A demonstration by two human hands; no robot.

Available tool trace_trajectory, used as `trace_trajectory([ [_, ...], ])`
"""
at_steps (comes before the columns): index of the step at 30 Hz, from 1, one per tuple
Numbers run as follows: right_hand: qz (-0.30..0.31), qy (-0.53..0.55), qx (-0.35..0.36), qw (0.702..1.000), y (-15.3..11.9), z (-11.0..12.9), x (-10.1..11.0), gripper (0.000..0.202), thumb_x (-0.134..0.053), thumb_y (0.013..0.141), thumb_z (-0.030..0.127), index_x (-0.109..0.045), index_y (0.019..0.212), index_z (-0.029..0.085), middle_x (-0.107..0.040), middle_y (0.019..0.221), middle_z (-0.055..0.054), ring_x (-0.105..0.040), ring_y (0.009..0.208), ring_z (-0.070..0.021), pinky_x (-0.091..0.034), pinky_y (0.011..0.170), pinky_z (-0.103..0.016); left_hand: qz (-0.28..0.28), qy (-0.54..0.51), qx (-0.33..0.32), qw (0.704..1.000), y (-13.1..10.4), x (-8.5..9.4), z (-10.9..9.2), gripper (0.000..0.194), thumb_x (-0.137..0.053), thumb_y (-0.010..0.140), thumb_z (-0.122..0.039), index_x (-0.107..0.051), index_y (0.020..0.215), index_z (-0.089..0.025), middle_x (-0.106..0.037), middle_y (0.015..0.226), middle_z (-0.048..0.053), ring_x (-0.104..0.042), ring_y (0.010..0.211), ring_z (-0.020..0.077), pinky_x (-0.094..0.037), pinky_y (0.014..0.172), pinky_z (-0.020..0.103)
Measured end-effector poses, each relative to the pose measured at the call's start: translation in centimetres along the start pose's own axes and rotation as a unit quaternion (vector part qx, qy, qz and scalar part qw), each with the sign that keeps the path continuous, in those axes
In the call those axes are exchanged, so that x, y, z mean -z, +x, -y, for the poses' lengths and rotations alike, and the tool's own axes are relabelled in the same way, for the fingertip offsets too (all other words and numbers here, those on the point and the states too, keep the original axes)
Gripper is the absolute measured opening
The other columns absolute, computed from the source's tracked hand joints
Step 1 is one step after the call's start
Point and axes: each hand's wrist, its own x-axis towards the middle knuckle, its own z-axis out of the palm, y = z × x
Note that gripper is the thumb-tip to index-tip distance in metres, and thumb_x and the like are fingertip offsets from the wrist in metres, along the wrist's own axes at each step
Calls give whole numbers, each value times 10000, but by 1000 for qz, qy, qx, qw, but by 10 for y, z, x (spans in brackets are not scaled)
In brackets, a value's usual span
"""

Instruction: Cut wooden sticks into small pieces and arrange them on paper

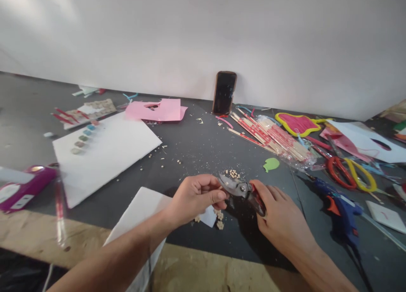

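My right hand point(281, 211) is wrapped round the handles of pruning shears point(242, 189), whose blades point left. Right at the blade tips, my left hand point(199, 196) is closed in a pinch; what its fingers hold is too small to make out. A pile of small cut wooden bits point(232, 173) lies just behind the blades. Under my left hand are a small white paper piece point(208, 217) and flower-like clusters of wooden bits point(219, 220). A white sheet point(139, 209) lies partly beneath my left forearm.
A phone point(224, 93) leans on the wall. Packaged chopsticks point(269, 135), scissors point(341, 172) and a blue glue gun point(341, 209) lie to the right. On the left are a large white board point(108, 152), pink paper point(165, 110) and a purple glue gun point(28, 188).
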Motion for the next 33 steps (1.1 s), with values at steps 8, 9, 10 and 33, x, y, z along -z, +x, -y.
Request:
trace_trajectory([
  [8,-13,-19,21,1000,0,0,0,644,-464,694,125,-314,1316,201,-565,1087,-91,-496,968,-249,-404,789,-395,19,18,-21,999,-1,1,3,165,-537,793,-233,-621,723,-111,-651,612,32,-629,552,102,-459,457,153],
  [9,-13,-17,22,1000,0,1,0,637,-460,704,129,-310,1319,203,-564,1085,-91,-495,966,-247,-408,782,-393,23,23,-17,999,-1,1,3,171,-535,796,-240,-621,723,-110,-653,604,34,-629,546,103,-459,456,154],
  [10,-12,-13,23,1000,0,1,0,630,-457,711,133,-310,1320,203,-565,1080,-92,-496,962,-246,-412,778,-391,26,26,-10,999,-1,1,2,173,-534,798,-242,-620,726,-111,-655,595,35,-629,540,103,-456,453,154],
  [33,-1,18,37,999,-3,1,2,550,-464,696,141,-386,1239,185,-586,994,-84,-538,871,-226,-426,763,-357,71,-112,21,991,-4,-2,1,314,-654,725,-400,-591,684,-95,-642,601,35,-613,487,102,-507,483,210],
])
